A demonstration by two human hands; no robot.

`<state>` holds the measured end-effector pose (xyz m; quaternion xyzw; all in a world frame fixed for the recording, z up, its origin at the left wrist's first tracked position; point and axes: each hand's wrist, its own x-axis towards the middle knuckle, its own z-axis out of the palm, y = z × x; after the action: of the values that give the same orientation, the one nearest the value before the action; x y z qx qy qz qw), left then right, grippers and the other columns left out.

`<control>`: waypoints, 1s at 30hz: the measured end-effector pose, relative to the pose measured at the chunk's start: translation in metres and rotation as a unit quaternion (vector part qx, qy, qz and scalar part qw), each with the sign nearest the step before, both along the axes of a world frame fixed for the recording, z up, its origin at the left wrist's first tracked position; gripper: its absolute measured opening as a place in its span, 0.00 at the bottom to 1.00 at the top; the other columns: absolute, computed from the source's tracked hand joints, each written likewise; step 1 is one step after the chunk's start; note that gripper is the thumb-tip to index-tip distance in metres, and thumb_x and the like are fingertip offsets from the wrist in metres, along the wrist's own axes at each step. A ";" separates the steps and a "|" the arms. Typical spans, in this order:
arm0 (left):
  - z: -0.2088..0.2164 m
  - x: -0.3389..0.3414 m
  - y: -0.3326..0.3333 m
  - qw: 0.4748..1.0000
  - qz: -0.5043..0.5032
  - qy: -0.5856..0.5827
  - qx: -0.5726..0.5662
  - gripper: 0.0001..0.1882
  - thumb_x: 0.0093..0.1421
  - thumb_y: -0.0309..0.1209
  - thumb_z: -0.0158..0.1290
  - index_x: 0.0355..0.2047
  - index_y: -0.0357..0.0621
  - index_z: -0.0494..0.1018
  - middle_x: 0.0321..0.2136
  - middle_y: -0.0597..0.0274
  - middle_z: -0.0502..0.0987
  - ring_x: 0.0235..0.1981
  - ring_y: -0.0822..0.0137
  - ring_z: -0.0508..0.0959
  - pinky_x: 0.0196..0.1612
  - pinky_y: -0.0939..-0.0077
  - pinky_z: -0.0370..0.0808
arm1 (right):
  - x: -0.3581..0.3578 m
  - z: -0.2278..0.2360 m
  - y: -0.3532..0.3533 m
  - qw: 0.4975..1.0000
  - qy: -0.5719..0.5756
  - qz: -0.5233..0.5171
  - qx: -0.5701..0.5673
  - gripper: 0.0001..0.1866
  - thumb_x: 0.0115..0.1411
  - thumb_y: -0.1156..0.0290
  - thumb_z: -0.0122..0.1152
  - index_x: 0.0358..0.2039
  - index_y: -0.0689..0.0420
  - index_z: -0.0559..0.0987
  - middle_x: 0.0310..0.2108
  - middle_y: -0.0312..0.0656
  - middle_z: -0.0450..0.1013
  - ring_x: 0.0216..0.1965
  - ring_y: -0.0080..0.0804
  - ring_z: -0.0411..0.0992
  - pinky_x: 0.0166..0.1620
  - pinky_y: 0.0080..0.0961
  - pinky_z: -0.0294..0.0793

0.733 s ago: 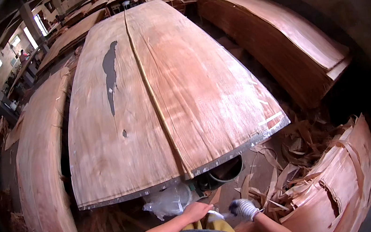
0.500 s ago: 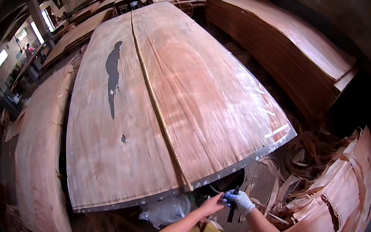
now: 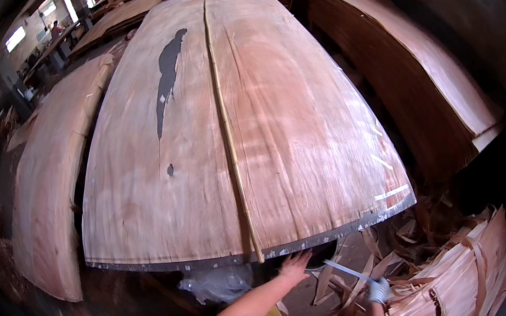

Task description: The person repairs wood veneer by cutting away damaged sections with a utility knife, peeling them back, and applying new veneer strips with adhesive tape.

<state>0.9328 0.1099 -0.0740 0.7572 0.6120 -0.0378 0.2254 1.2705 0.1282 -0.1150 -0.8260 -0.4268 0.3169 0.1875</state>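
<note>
My bare left hand [image 3: 294,268] is open, its fingers spread just below the front edge of the large veneer sheet [image 3: 303,144]. Away to the right, my right hand [image 3: 379,290] in a striped white-and-blue glove is closed on what looks like a long knife [image 3: 346,270]. Its thin pale blade slants up and left toward the left hand; the handle is hidden in the glove. A thin bamboo-like stick [image 3: 231,148] runs lengthwise down the sheet, its near end jutting past the edge. Left of the stick, a ragged hole [image 3: 168,69] shows grey beneath.
A tall veneer stack [image 3: 410,78] stands at the right, and another pile [image 3: 63,185] at the left. Bundled veneer scraps [image 3: 464,277] lie at the lower right. Clear plastic [image 3: 219,283] sits under the front edge. Far left, a person [image 3: 56,30] is near a bench.
My hands were together below the edge and have parted. The right hand swung right and down with the knife, its pale blade now showing; the left hand opened. The view shifted too.
</note>
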 end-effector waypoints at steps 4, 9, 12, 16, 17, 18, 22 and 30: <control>0.023 0.009 0.002 0.999 0.035 -0.005 -0.032 0.42 0.47 0.48 0.56 0.58 0.44 0.53 0.62 0.60 0.49 0.62 0.60 0.51 0.60 0.55 0.49 | 0.049 0.028 -0.039 0.992 0.015 -0.028 0.122 0.04 0.52 0.82 0.50 0.27 0.60 0.73 0.21 0.34 0.68 0.22 0.25 0.62 0.25 0.22 0.65; 0.061 0.029 -0.041 0.951 -0.080 -0.281 -0.103 0.33 0.52 0.34 0.48 0.59 0.46 0.53 0.59 0.55 0.54 0.62 0.57 0.50 0.60 0.46 0.43 | -0.117 0.120 -0.053 0.936 0.302 0.178 0.024 0.11 0.39 0.85 0.65 0.20 0.58 0.73 0.20 0.33 0.71 0.21 0.20 0.66 0.29 0.18 0.70; 0.109 -0.004 -0.037 0.904 0.019 -0.418 -0.087 0.20 0.54 0.32 0.47 0.49 0.47 0.67 0.39 0.56 0.74 0.43 0.64 0.72 0.50 0.58 0.62 | -0.155 0.138 -0.032 0.917 0.361 0.164 0.047 0.11 0.41 0.82 0.67 0.20 0.57 0.72 0.19 0.32 0.70 0.21 0.17 0.64 0.26 0.17 0.67; 0.160 -0.080 -0.043 0.808 0.248 -0.535 0.007 0.10 0.54 0.35 0.50 0.25 0.41 0.75 0.16 0.60 0.75 0.21 0.66 0.76 0.24 0.74 0.70 | -0.258 0.215 -0.017 0.818 0.553 0.156 -0.002 0.14 0.46 0.73 0.65 0.33 0.55 0.72 0.25 0.30 0.67 0.23 0.18 0.64 0.26 0.13 0.63; 0.182 -0.102 -0.040 0.831 0.251 -0.496 0.020 0.10 0.54 0.35 0.50 0.25 0.42 0.75 0.17 0.57 0.75 0.21 0.64 0.76 0.24 0.72 0.70 | -0.285 0.233 -0.017 0.819 0.554 0.138 -0.059 0.20 0.47 0.70 0.65 0.41 0.56 0.71 0.28 0.30 0.67 0.26 0.18 0.64 0.28 0.14 0.64; 0.197 -0.121 -0.040 0.851 0.255 -0.457 0.036 0.10 0.54 0.35 0.50 0.25 0.42 0.74 0.18 0.55 0.74 0.21 0.63 0.76 0.25 0.69 0.69 | -0.299 0.219 -0.011 0.766 0.617 0.167 -0.068 0.22 0.49 0.67 0.64 0.45 0.57 0.70 0.29 0.31 0.68 0.27 0.19 0.65 0.30 0.16 0.65; 0.182 -0.207 -0.048 0.904 0.224 -0.314 0.187 0.09 0.52 0.36 0.50 0.21 0.45 0.72 0.18 0.56 0.73 0.23 0.59 0.76 0.26 0.64 0.70 | -0.403 0.232 -0.004 0.716 0.684 0.010 -0.142 0.17 0.54 0.64 0.59 0.44 0.54 0.70 0.30 0.34 0.69 0.27 0.22 0.64 0.30 0.24 0.66; 0.166 -0.433 -0.008 0.909 0.012 -0.389 0.147 0.09 0.53 0.32 0.49 0.31 0.44 0.75 0.31 0.57 0.76 0.38 0.57 0.75 0.44 0.65 0.70 | -0.525 0.245 0.114 0.891 0.393 0.176 0.144 0.08 0.54 0.73 0.56 0.35 0.54 0.70 0.24 0.40 0.73 0.21 0.27 0.71 0.18 0.17 0.66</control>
<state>0.4998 0.1015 0.0921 0.7291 0.4834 0.3526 0.3321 0.7451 0.2424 0.1298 -0.5095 -0.4980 0.5783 0.3974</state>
